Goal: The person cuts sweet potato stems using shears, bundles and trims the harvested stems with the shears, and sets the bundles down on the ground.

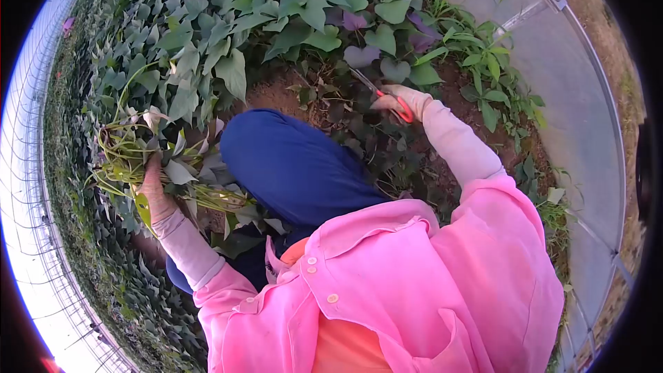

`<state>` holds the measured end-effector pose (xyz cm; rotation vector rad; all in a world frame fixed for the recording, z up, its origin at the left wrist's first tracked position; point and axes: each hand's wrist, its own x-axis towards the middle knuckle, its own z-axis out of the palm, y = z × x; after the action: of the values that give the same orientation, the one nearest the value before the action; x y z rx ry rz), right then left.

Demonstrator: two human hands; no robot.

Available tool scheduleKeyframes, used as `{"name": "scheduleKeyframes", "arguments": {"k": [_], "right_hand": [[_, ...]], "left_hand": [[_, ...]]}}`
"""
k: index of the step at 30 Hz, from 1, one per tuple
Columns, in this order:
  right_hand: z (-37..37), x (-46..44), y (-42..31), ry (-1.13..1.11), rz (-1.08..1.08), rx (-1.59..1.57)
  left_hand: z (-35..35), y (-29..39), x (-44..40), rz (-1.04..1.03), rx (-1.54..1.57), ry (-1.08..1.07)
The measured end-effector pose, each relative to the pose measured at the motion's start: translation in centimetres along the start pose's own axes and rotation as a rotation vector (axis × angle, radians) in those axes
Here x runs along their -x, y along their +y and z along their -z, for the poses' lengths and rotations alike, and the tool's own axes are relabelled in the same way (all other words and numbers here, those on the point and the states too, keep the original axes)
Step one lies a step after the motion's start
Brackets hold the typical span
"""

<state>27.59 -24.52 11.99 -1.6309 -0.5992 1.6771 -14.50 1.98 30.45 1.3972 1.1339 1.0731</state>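
Steel-bladed scissors with red handles (379,92) point into dense, heart-shaped green and purple foliage (395,70). The right hand (409,99) is closed around the handles; sight both tips before each cut. The left hand (153,190) grips a loose bundle of leafy green vine stems (124,150), well apart from the blades; light pressure should prevent crushing.

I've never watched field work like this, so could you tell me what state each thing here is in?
Left hand: closed around a bundle
Bundle of vines: gathered, held off to the side
Right hand: gripping scissors
Scissors: in hand, tips among leaves; blade opening hard to tell
Leafy plants: spread densely, mostly green, some purple
Soil: partly exposed
Pink jacket: open at the front
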Motion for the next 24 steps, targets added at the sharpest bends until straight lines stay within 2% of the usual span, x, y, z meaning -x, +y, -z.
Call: {"name": "scheduleKeyframes", "arguments": {"k": [1,2,3,4,6,7,8,10,14,19,22,24], "right_hand": [[1.8,-3.2,5.0,0.041,-0.036,0.239],[0.8,-1.4,4.3,0.128,-0.06,0.401],[0.6,-2.2,6.6,0.209,-0.11,0.395],[0.9,-3.6,8.1,0.199,-0.223,0.563],[-0.6,-5.5,11.6,0.165,-0.263,0.729],[-1.4,-5.1,12.3,0.054,-0.22,0.758],[-3.5,-3.0,10.2,-0.058,-0.175,0.788],[-6.7,-1.3,8.8,-0.114,-0.132,0.913],[-8.7,-0.3,10.1,-0.089,-0.187,0.876],[-6.1,0.9,11.0,-0.11,-0.263,0.893],[-3.0,1.4,12.2,-0.024,-0.21,0.913],[-1.1,1.4,12.6,0.101,-0.151,0.362]], "left_hand": [[0.2,-0.1,0.0,-0.025,-0.049,-0.015],[0.3,-0.3,0.0,-0.051,-0.094,-0.027],[0.6,-0.7,0.3,-0.073,-0.184,-0.061],[1.0,-1.8,0.1,-0.105,-0.238,-0.098],[1.6,-3.7,-0.3,-0.162,-0.351,-0.173],[1.4,-3.8,0.2,-0.203,-0.553,-0.152],[1.3,-4.0,0.5,-0.199,-0.574,-0.162],[1.2,-4.4,1.1,-0.189,-0.615,-0.184],[1.5,-5.3,0.7,-0.176,-0.831,-0.213],[2.4,-6.3,0.1,-0.178,-0.74,-0.179],[2.5,-5.9,-0.3,-0.15,-0.726,-0.16],[1.5,-5.1,0.2,-0.11,-0.66,-0.134]]}}
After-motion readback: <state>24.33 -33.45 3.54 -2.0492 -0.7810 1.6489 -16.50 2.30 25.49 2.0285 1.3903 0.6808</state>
